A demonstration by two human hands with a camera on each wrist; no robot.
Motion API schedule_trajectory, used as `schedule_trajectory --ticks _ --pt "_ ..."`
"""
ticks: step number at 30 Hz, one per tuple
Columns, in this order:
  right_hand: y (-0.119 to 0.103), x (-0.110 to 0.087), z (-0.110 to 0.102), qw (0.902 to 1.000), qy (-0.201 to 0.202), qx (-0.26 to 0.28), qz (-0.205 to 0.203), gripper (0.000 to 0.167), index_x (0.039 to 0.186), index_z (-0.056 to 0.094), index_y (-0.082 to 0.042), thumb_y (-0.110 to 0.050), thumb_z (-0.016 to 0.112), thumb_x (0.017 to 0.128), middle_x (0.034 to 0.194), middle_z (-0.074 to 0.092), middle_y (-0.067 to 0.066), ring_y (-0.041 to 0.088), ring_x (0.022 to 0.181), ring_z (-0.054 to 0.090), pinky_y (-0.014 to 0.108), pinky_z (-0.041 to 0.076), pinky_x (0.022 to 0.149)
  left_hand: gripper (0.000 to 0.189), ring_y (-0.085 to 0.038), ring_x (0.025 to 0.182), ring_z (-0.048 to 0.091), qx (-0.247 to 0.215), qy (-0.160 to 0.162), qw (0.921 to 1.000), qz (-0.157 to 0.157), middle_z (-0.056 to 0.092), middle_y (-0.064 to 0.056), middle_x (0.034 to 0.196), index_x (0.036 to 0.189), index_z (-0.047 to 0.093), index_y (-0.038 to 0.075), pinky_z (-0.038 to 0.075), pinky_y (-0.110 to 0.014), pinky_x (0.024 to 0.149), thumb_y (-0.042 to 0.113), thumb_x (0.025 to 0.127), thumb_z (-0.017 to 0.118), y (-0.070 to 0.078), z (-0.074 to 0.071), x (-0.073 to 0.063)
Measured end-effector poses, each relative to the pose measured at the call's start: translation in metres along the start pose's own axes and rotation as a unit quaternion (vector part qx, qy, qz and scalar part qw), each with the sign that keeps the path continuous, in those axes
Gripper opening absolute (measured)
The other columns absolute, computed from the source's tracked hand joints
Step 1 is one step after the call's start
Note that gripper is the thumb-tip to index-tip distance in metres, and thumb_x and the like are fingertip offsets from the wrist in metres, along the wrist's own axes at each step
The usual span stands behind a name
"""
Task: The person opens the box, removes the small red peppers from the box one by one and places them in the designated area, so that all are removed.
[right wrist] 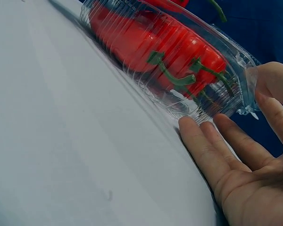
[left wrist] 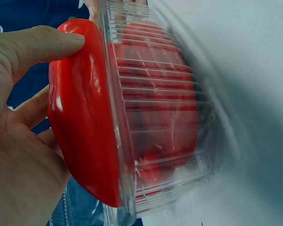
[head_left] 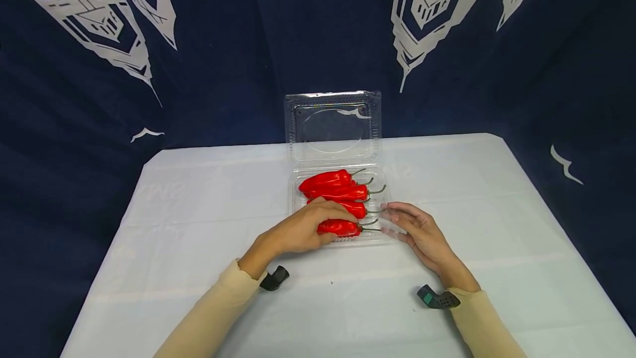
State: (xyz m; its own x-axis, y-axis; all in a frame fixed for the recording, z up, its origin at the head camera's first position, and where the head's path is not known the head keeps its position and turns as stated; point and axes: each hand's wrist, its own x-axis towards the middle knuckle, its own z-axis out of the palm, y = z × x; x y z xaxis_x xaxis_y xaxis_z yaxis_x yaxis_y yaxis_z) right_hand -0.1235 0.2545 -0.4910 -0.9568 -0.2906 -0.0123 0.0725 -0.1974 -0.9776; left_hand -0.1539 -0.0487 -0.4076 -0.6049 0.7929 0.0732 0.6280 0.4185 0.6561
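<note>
A clear plastic clamshell box (head_left: 291, 203) lies on the table with its lid (head_left: 334, 126) raised at the back. Several red peppers with green stems fill its base, tips to the left. My left hand (head_left: 305, 228) grips the nearest red pepper (head_left: 340, 228), thumb on the near side and fingers beyond it. In the left wrist view that pepper (left wrist: 82, 113) sits at the rim, above others seen through the ribbed wall. My right hand (head_left: 422, 236) holds the box's right end; in the right wrist view its fingers (right wrist: 205, 150) touch the wall below the stems.
A white cloth covers the table (head_left: 174, 269). Behind it hangs a dark blue curtain (head_left: 218, 70) with white prints. A black device (head_left: 274, 279) sits at the left wrist, another device (head_left: 438, 297) at the right.
</note>
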Motion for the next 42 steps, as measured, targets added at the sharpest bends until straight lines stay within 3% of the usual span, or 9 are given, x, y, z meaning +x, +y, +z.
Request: schedule_trajectory --ticks 8,17,28,35,42 --pt "-0.001 0.0 0.0 1.0 0.004 -0.002 0.005 0.05 0.144 0.036 0.013 -0.008 0.055 0.103 0.143 0.055 0.012 0.012 0.125 0.06 0.035 0.055 0.095 0.045 -0.01 0.128 0.051 0.003 0.018 0.9998 0.003 0.063 0.008 0.134 0.131 0.067 0.022 0.038 -0.036 0.11 0.006 0.089 0.072 0.003 -0.008 -0.004" --pt "0.0 0.001 0.001 1.0 0.004 -0.003 0.008 0.051 0.144 0.037 0.013 -0.009 0.056 0.102 0.144 0.055 0.012 0.011 0.126 0.059 0.035 0.055 0.095 0.048 -0.012 0.126 0.052 0.0 0.04 0.9988 -0.029 0.063 0.008 0.132 0.131 0.067 0.025 0.038 -0.04 0.112 0.006 0.087 0.074 0.003 -0.019 -0.014" --pt "0.0 0.0 -0.001 1.0 0.0 -0.001 0.002 0.045 0.142 0.041 0.01 -0.007 0.054 0.103 0.142 0.056 0.01 0.012 0.125 0.059 0.036 0.055 0.095 0.05 -0.015 0.128 0.053 -0.026 0.089 0.995 -0.036 0.062 0.006 0.132 0.133 0.065 0.023 0.038 -0.046 0.114 0.007 0.086 0.075 -0.003 -0.03 -0.027" --pt "0.0 0.001 -0.002 1.0 -0.001 -0.006 0.003 0.046 0.143 0.04 0.011 -0.008 0.054 0.103 0.143 0.056 0.009 0.011 0.125 0.059 0.035 0.055 0.095 0.051 -0.019 0.122 0.055 -0.071 0.151 0.984 -0.062 0.062 0.003 0.131 0.131 0.065 0.025 0.056 -0.038 0.094 0.006 0.086 0.076 -0.012 -0.038 -0.039" --pt "0.0 0.0 -0.002 1.0 0.0 -0.009 0.004 0.049 0.143 0.038 0.012 -0.008 0.055 0.103 0.142 0.057 0.009 0.012 0.126 0.059 0.035 0.055 0.095 0.048 -0.017 0.113 0.058 -0.087 0.224 0.9656 -0.1 0.062 0.003 0.13 0.13 0.066 0.024 0.055 -0.036 0.085 0.01 0.085 0.077 -0.021 -0.047 -0.049"
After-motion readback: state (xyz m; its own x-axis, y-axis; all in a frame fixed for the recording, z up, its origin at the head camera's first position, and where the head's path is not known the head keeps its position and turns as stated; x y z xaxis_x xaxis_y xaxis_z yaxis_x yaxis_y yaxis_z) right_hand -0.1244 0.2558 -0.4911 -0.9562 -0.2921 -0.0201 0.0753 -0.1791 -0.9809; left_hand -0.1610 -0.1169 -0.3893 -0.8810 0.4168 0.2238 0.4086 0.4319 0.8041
